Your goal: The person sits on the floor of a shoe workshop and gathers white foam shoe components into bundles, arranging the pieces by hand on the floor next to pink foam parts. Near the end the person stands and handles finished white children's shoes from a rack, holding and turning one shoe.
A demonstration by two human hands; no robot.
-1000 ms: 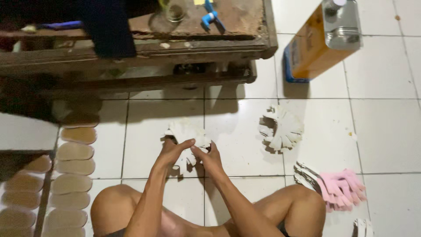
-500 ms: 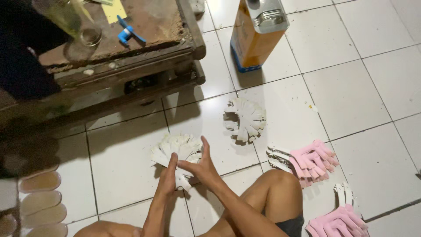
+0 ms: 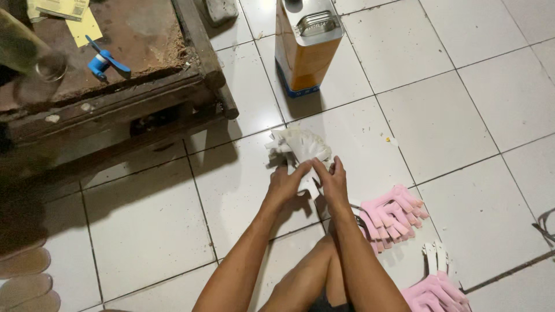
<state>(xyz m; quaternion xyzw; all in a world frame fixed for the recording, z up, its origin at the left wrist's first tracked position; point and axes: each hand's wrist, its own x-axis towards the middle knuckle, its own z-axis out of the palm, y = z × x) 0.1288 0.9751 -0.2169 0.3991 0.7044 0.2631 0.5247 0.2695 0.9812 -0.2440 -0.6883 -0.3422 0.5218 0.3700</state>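
A fan-shaped bundle of white cut pieces (image 3: pixel 298 147) lies on the white tiled floor (image 3: pixel 451 115) in front of me. My left hand (image 3: pixel 287 184) and my right hand (image 3: pixel 331 180) meet at its near edge, both pinching a white piece that hangs down between them. My forearms reach up from the bottom of the view, over my bent knee (image 3: pixel 312 271).
A stack of pink pieces (image 3: pixel 393 216) lies just right of my right arm, another pink and white stack (image 3: pixel 436 283) at the bottom right. An orange metal can (image 3: pixel 306 46) stands beyond. A low wooden table (image 3: pixel 115 86) with a blue clip is at upper left; tan soles (image 3: pixel 26 277) at lower left.
The view has swung right and closer. My hands stay together on the white bundle, now gripping a piece at its near edge. The second white bundle has left the view.
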